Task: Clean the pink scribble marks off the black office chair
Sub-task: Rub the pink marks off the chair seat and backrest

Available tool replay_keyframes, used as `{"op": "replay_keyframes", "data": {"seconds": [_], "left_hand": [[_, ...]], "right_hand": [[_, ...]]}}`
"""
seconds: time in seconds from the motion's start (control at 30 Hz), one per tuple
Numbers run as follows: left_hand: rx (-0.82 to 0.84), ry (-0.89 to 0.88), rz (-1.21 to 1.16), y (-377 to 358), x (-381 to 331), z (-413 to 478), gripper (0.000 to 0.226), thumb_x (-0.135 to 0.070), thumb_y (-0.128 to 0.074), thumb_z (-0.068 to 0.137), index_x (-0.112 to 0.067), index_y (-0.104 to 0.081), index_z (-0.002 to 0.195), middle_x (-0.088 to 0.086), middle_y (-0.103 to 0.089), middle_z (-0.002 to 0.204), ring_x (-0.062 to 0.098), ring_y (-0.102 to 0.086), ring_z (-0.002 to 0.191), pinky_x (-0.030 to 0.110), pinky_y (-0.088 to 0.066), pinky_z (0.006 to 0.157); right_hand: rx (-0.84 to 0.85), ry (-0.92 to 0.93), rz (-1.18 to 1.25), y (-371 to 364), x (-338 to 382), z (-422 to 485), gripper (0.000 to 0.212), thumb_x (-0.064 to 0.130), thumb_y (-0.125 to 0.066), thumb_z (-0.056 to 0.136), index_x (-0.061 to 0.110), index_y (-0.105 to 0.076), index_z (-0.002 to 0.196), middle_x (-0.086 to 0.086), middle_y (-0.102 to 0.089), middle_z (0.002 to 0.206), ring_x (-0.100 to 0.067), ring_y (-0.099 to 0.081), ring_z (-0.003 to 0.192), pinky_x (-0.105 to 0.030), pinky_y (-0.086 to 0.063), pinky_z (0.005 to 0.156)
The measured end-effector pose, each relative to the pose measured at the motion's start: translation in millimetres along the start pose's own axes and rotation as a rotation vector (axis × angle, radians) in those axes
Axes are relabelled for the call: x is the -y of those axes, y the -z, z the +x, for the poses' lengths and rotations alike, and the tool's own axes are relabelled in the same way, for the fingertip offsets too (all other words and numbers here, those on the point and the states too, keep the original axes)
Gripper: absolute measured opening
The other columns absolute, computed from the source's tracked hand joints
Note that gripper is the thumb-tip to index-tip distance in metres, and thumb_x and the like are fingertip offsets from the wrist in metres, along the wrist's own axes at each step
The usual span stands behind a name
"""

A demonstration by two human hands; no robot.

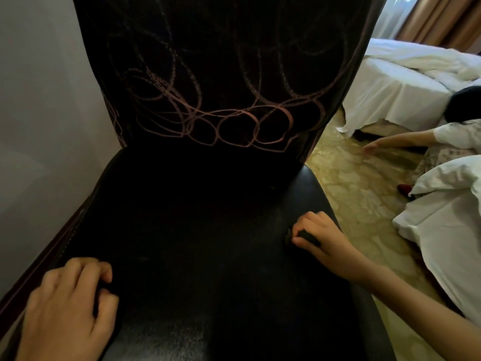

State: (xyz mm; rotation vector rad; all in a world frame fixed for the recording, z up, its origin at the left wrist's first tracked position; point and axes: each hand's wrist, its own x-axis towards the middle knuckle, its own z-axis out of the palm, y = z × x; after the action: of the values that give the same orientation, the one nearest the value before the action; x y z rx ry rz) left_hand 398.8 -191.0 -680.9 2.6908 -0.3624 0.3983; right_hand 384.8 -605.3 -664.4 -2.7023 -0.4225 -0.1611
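On the slick-looking black office chair [208, 204], right hand [321, 234] pinches soft dark-green cloth [309, 238]; left hand [67, 303] rests curled.

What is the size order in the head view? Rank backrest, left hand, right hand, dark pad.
backrest
left hand, enlarged by nearness to the camera
right hand
dark pad, partly hidden in that hand

Pale wall [39, 100] at left, bed [395, 82] with rumpled white sheets at right, tan curtains [442, 19] behind, patterned yellow floor [359, 194], person [460, 131] low with arm outstretched, white bedding [447, 230] nearer, small red object [404, 189] beside it.
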Motion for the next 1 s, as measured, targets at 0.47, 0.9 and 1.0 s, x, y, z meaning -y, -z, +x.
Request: {"op": "replay_keyframes", "data": {"seconds": [0.47, 0.9, 1.0], "left_hand": [[-0.042, 0.014, 0.032, -10, 3, 3, 0.017, -0.034, -0.036, 0.066, -0.027, -0.046, 0.078, 0.005, -0.056, 0.088, 0.036, -0.053, 0.074, 0.046, -0.040, 0.066], [-0.038, 0.031, 0.012, -3, -4, -3, 0.011, -0.031, -0.050, 0.074, -0.028, -0.048, 0.085, -0.005, -0.050, 0.091, 0.017, -0.042, 0.084, 0.034, -0.033, 0.065], [-0.053, 0.020, -0.161, 1, 0, -6, 0.019, -0.035, -0.037, 0.076, -0.027, -0.052, 0.086, -0.009, -0.050, 0.091, 0.012, -0.042, 0.085, 0.030, -0.036, 0.068]], "right_hand": [[-0.254, -0.416, -0.227, -31, -54, 160, 0.027, 0.034, -0.047, 0.097, 0.016, -0.059, 0.114, -0.011, -0.055, 0.115, -0.034, -0.047, 0.102, -0.039, -0.034, 0.086], [0.062, -0.011, 0.039, -22, 53, 22, 0.007, 0.049, -0.038, 0.090, 0.049, -0.043, 0.095, 0.023, -0.047, 0.101, 0.001, -0.045, 0.096, -0.023, -0.036, 0.083], [-0.101, 0.014, 0.142, -26, 68, 53, 0.011, 0.043, -0.042, 0.093, 0.039, -0.051, 0.096, 0.019, -0.051, 0.096, -0.002, -0.048, 0.094, -0.022, -0.033, 0.085]]}}
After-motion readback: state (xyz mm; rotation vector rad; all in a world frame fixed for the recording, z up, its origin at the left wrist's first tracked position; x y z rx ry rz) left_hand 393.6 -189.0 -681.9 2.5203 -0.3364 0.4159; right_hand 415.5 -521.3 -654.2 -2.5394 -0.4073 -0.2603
